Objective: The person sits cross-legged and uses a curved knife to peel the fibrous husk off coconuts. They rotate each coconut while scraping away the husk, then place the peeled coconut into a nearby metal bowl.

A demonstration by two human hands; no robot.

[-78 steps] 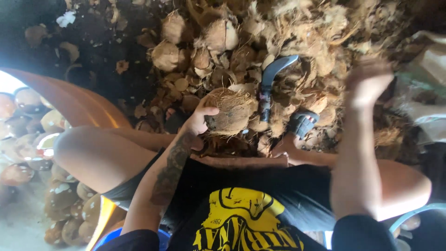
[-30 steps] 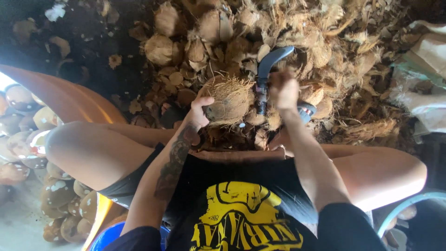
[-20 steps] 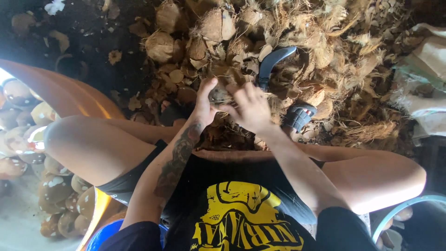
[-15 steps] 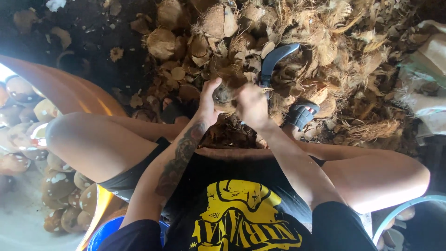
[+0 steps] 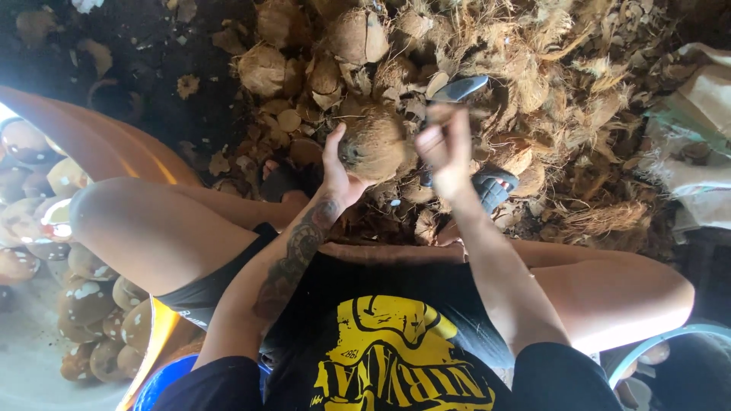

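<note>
One round, fibrous brown coconut [image 5: 373, 144], left hand [image 5: 337, 171] fingers cupping it, right hand [image 5: 445, 148] clenched on curved blade [image 5: 459, 90].

Left hand [image 5: 335, 171] cups a husked coconut [image 5: 373, 144] from its left side. Right hand [image 5: 445, 148] grips a curved blade [image 5: 457, 90] just right of it. Husk pile [image 5: 556, 91] lies beyond; peeled coconuts [image 5: 46, 228] far left.

This is a rough outdoor work yard for husking coconuts, not a home room. At twelve o'clock a big heap of dry brown fibrous coconut husks [image 5: 533, 84] covers dark bare earth [image 5: 137, 68]. At eight o'clock many peeled brown coconut shells [image 5: 84, 304] lie piled beside an orange plastic tub rim [image 5: 91, 144].
</note>
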